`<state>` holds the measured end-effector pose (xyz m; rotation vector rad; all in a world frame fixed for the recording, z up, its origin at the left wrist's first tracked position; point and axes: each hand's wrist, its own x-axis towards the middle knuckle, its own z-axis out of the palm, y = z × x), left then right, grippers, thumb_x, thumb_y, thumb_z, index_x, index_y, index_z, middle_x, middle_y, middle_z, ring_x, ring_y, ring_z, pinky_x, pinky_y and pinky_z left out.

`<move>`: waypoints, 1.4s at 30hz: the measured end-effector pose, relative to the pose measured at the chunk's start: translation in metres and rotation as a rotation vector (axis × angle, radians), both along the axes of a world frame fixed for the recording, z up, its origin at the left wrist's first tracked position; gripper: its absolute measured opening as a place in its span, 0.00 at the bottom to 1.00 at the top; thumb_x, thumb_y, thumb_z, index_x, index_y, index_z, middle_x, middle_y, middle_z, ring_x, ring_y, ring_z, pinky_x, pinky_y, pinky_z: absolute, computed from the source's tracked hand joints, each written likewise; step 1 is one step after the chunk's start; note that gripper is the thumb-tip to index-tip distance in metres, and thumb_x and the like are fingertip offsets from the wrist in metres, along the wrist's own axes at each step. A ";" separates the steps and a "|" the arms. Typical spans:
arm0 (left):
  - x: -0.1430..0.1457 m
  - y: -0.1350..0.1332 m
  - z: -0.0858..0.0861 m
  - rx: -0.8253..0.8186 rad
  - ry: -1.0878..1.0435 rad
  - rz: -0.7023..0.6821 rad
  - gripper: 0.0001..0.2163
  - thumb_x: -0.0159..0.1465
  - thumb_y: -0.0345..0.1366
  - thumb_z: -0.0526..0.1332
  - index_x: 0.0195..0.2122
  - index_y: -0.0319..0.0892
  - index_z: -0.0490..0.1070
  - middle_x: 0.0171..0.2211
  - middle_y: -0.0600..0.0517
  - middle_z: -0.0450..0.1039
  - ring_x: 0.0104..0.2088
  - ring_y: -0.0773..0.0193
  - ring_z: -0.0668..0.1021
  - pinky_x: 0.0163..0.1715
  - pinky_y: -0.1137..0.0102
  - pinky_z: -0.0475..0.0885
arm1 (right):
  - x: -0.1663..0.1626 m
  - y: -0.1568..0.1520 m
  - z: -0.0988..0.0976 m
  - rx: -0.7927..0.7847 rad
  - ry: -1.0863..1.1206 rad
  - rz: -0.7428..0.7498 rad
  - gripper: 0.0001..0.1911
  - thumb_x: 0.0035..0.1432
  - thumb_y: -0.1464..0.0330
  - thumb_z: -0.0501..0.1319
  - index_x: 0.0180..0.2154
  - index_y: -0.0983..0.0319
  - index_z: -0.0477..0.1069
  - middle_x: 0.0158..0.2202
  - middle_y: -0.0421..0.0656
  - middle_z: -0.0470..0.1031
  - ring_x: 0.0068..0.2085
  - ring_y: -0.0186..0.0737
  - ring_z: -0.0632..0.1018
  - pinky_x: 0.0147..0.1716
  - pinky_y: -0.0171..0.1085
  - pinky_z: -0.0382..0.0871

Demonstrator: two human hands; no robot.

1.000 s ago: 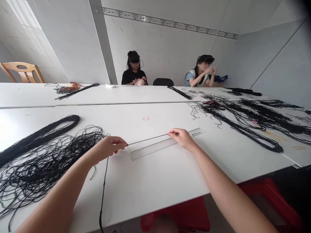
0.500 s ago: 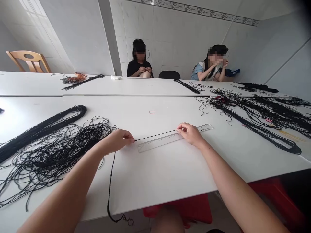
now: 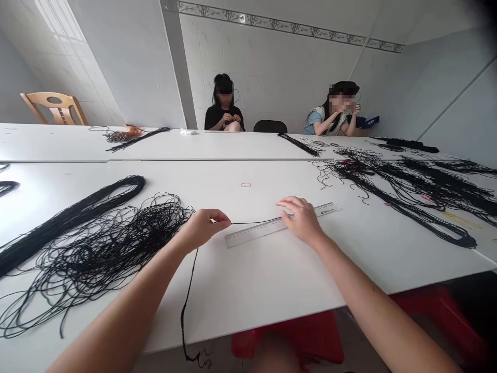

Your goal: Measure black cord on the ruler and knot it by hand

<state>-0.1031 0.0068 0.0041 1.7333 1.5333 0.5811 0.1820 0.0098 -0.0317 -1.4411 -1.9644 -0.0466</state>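
Observation:
A thin black cord runs through the pinched fingers of my left hand. One part of it stretches right, along the upper edge of a clear plastic ruler; its tail hangs down over the table's front edge and ends in loose curls. My right hand is over the ruler, thumb and fingers apart, with the cord's far part passing at its thumb. The ruler lies tilted on the white table, its right end beyond my right hand. Left of my left hand spreads a tangled pile of black cords.
A looped black cord bundle lies at the left. More black cord bundles cover the table's right side. A small red outline marks the white table. Two people sit across; a red stool is below the front edge.
My right hand has opened its pinch on the cord. My left hand has moved a little right with the cord, which now sags slightly. The view has tilted a little upward.

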 end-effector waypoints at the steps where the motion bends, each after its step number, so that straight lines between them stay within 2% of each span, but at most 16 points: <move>1: 0.001 -0.001 0.000 -0.002 -0.010 0.004 0.19 0.52 0.53 0.61 0.34 0.43 0.76 0.23 0.54 0.67 0.18 0.72 0.60 0.16 0.75 0.52 | -0.014 -0.004 0.003 0.001 0.010 0.073 0.11 0.59 0.68 0.57 0.42 0.56 0.74 0.46 0.42 0.75 0.48 0.44 0.72 0.49 0.44 0.60; 3: 0.003 -0.004 0.002 0.007 -0.042 0.003 0.18 0.53 0.53 0.61 0.33 0.43 0.76 0.21 0.55 0.64 0.17 0.72 0.58 0.16 0.75 0.51 | -0.044 -0.010 0.010 -0.099 0.077 0.231 0.09 0.59 0.66 0.59 0.42 0.55 0.73 0.43 0.40 0.77 0.45 0.41 0.75 0.48 0.42 0.61; 6: 0.004 -0.006 0.006 0.042 -0.081 -0.021 0.17 0.54 0.52 0.60 0.33 0.43 0.75 0.21 0.56 0.63 0.19 0.71 0.58 0.17 0.75 0.52 | -0.080 -0.016 0.016 -0.223 0.166 0.301 0.06 0.61 0.67 0.57 0.36 0.55 0.73 0.33 0.36 0.78 0.34 0.36 0.75 0.43 0.38 0.63; 8: 0.004 -0.007 0.008 0.069 -0.082 -0.049 0.16 0.55 0.51 0.60 0.33 0.44 0.75 0.21 0.56 0.63 0.20 0.71 0.59 0.18 0.75 0.53 | -0.093 -0.018 0.018 -0.238 0.178 0.309 0.08 0.62 0.69 0.55 0.31 0.57 0.71 0.27 0.34 0.75 0.28 0.33 0.73 0.40 0.37 0.62; 11: 0.006 -0.008 0.008 0.113 0.002 -0.070 0.14 0.55 0.50 0.59 0.31 0.45 0.76 0.19 0.57 0.61 0.20 0.70 0.60 0.19 0.74 0.54 | -0.096 -0.018 0.016 -0.174 0.088 0.316 0.09 0.61 0.72 0.54 0.30 0.58 0.68 0.26 0.34 0.74 0.27 0.32 0.70 0.40 0.36 0.58; 16: 0.009 -0.009 0.007 0.186 0.176 -0.048 0.12 0.58 0.46 0.56 0.28 0.45 0.73 0.18 0.56 0.63 0.20 0.67 0.64 0.22 0.73 0.58 | -0.065 -0.011 0.015 -0.032 -0.164 0.243 0.10 0.62 0.74 0.51 0.30 0.60 0.68 0.29 0.38 0.75 0.32 0.34 0.70 0.42 0.38 0.52; 20: 0.004 -0.006 0.008 0.123 0.226 -0.015 0.13 0.58 0.47 0.54 0.30 0.45 0.72 0.20 0.55 0.66 0.21 0.66 0.66 0.21 0.72 0.59 | -0.016 0.003 0.019 -0.139 -0.144 0.074 0.10 0.63 0.70 0.53 0.30 0.59 0.69 0.30 0.37 0.76 0.34 0.36 0.71 0.44 0.39 0.50; 24: -0.001 -0.001 0.005 0.072 0.264 -0.023 0.14 0.58 0.48 0.53 0.31 0.45 0.72 0.22 0.54 0.68 0.23 0.64 0.68 0.21 0.72 0.59 | 0.020 0.016 0.019 -0.203 -0.098 -0.018 0.10 0.61 0.70 0.54 0.28 0.58 0.70 0.26 0.37 0.75 0.31 0.36 0.71 0.43 0.40 0.53; 27: -0.005 0.002 0.001 0.041 0.317 -0.050 0.14 0.57 0.48 0.53 0.30 0.45 0.71 0.25 0.53 0.70 0.24 0.63 0.69 0.21 0.72 0.60 | 0.026 0.019 0.013 -0.257 -0.050 -0.015 0.09 0.59 0.69 0.56 0.28 0.57 0.72 0.25 0.35 0.75 0.28 0.35 0.72 0.40 0.38 0.57; 32: -0.009 0.004 -0.005 0.042 0.354 -0.101 0.13 0.56 0.48 0.53 0.29 0.47 0.72 0.28 0.52 0.73 0.28 0.60 0.72 0.23 0.71 0.61 | 0.029 0.017 0.000 -0.309 0.058 0.004 0.10 0.58 0.68 0.55 0.32 0.56 0.75 0.33 0.38 0.78 0.32 0.36 0.75 0.32 0.34 0.64; 38: -0.004 0.004 -0.003 0.019 0.386 -0.086 0.15 0.56 0.50 0.54 0.30 0.48 0.74 0.28 0.52 0.74 0.29 0.59 0.73 0.23 0.71 0.61 | 0.035 0.015 -0.014 -0.288 0.131 -0.005 0.10 0.58 0.67 0.56 0.40 0.57 0.75 0.40 0.40 0.76 0.34 0.34 0.74 0.36 0.32 0.67; 42: -0.005 0.006 -0.006 0.011 0.381 -0.097 0.15 0.55 0.51 0.55 0.31 0.48 0.75 0.28 0.52 0.74 0.29 0.59 0.73 0.23 0.71 0.61 | 0.033 0.018 -0.018 -0.292 0.106 -0.030 0.06 0.55 0.67 0.60 0.34 0.57 0.75 0.37 0.39 0.73 0.32 0.33 0.73 0.34 0.32 0.66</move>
